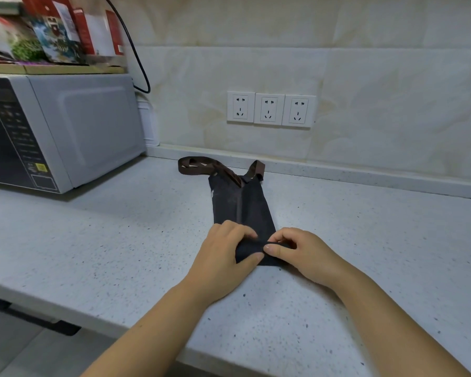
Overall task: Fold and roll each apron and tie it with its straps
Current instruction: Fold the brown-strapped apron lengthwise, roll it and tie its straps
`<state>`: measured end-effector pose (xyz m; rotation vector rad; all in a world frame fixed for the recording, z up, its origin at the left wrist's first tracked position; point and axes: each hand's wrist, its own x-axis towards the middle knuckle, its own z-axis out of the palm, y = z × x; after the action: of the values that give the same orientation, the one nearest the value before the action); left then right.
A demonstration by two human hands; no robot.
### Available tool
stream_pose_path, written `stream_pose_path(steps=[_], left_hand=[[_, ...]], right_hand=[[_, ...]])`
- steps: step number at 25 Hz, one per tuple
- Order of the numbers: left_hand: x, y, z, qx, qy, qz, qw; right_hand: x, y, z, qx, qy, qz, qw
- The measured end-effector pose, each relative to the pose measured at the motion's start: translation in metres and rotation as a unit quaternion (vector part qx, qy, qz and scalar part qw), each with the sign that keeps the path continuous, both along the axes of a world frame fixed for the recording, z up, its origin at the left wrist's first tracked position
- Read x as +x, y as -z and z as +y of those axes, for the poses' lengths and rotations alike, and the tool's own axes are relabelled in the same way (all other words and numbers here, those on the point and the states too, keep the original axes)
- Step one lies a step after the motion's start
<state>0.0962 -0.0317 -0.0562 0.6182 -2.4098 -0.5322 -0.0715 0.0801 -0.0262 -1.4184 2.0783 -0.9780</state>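
A dark apron point(239, 202), folded into a narrow strip, lies on the speckled white countertop point(120, 240) and runs away from me toward the wall. Its brown straps point(201, 167) lie bunched at the far end. The near end is turned over into a small roll. My left hand point(223, 257) grips that roll from the left, fingers curled over it and thumb beneath. From the right, my right hand point(299, 251) pinches the same roll, its thumb meeting my left thumb at the middle.
A grey microwave point(60, 129) stands at the left, with packets and boxes point(52, 31) stacked on top. A black cable point(136, 58) hangs behind it. Three wall sockets point(269, 110) sit above the apron's far end. The counter's front edge runs diagonally at lower left.
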Motion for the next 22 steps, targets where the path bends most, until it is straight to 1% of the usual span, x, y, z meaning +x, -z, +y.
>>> stream_pose_path(steps=[2, 4, 7, 8, 9, 12, 14, 17, 20, 22], left_hand=[[0.001, 0.000, -0.002, 0.021, 0.016, -0.011, 1.000], [0.002, -0.003, -0.001, 0.054, 0.008, -0.009, 0.998], [0.004, -0.007, 0.001, 0.109, -0.002, 0.016, 0.994], [0.003, -0.008, 0.003, 0.114, -0.010, 0.019, 0.993], [0.003, -0.009, 0.004, 0.099, -0.022, 0.020, 0.995], [0.003, -0.005, 0.000, -0.001, -0.066, 0.028, 0.997], [0.005, -0.005, 0.000, -0.010, -0.047, 0.004, 0.999], [0.007, -0.007, 0.004, 0.049, -0.006, -0.004, 0.999], [0.006, -0.011, 0.004, 0.122, -0.012, 0.001, 0.992], [0.007, -0.013, 0.002, 0.149, -0.021, -0.002, 0.989]], right_hand=[[0.001, 0.000, 0.000, 0.003, 0.010, 0.009, 1.000], [0.000, -0.001, 0.004, 0.010, 0.003, 0.010, 1.000], [-0.004, -0.003, 0.011, 0.002, 0.001, -0.034, 0.999], [-0.005, -0.004, 0.011, -0.003, 0.001, -0.041, 0.999], [-0.004, -0.003, 0.010, -0.005, 0.002, -0.040, 0.999], [-0.001, -0.004, 0.007, 0.011, 0.001, -0.036, 0.999], [0.000, -0.006, 0.006, 0.032, 0.003, -0.037, 0.999], [0.002, -0.006, 0.003, 0.050, 0.018, 0.001, 0.999], [0.005, -0.002, 0.002, 0.011, 0.028, 0.036, 0.999], [0.005, -0.002, 0.005, -0.034, 0.020, -0.005, 0.999]])
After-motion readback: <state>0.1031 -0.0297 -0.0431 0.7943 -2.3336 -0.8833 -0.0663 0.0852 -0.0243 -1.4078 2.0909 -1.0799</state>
